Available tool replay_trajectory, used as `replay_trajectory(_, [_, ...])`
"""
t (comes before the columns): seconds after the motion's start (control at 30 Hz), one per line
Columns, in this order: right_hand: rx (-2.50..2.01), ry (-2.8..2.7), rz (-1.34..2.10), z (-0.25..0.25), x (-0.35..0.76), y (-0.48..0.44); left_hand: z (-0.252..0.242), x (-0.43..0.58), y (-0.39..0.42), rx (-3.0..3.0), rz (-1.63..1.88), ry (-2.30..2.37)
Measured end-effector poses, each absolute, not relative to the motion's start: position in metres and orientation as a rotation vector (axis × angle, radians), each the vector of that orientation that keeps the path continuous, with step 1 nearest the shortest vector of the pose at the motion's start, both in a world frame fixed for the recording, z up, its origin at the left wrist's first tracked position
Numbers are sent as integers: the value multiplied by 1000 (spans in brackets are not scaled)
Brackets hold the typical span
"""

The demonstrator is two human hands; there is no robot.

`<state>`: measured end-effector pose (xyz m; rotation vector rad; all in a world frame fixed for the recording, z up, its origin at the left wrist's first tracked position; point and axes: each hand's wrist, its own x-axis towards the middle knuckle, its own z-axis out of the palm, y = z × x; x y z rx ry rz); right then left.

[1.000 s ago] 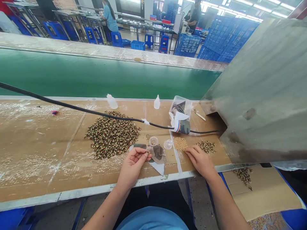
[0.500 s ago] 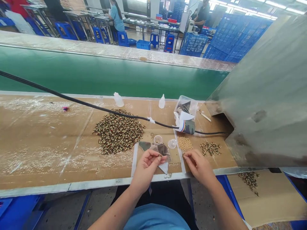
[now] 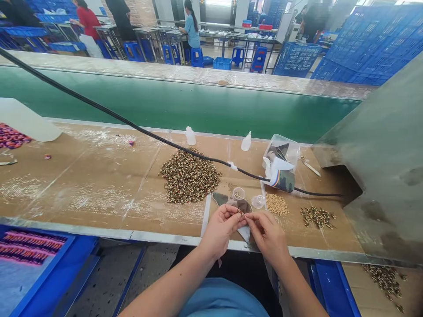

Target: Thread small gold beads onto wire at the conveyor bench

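Note:
My left hand (image 3: pixel 222 229) and my right hand (image 3: pixel 267 234) meet at the near edge of the cardboard-covered bench (image 3: pixel 99 185). Both pinch one tiny beaded piece (image 3: pixel 242 214) between their fingertips, over a scrap of camouflage cloth (image 3: pixel 239 204). Just beyond lie two small clear caps (image 3: pixel 238 193), a patch of pale beads (image 3: pixel 276 204) and a small heap of finished dark pieces (image 3: pixel 316 216). A big pile of brown patterned pieces (image 3: pixel 189 175) lies to the left.
A black cable (image 3: pixel 139 128) runs across the bench above the pile. Two small glue bottles (image 3: pixel 190 135) and a clear box with cloth (image 3: pixel 281 165) stand behind. A grey metal housing (image 3: pixel 390 167) blocks the right. A green conveyor belt (image 3: pixel 165 103) runs behind. Other people work at far tables.
My right hand left the pale beads and came left to meet my left hand; both now pinch the small piece. The camera has swung left.

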<state>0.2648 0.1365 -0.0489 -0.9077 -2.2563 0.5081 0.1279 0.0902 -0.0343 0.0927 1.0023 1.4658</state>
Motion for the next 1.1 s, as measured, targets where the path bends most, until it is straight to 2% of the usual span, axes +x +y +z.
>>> replay_trajectory(0.37, [-756, -2438, 388, -48, 268, 139, -36, 126, 91, 143, 1428, 1049])
replay_trajectory(0.67, [-802, -2326, 248, -54, 257, 128, -41, 133, 87, 198, 1543, 1164])
replay_trajectory(1.1, [-889, -2256, 406, -55, 256, 125, -43, 136, 86, 176, 1578, 1188])
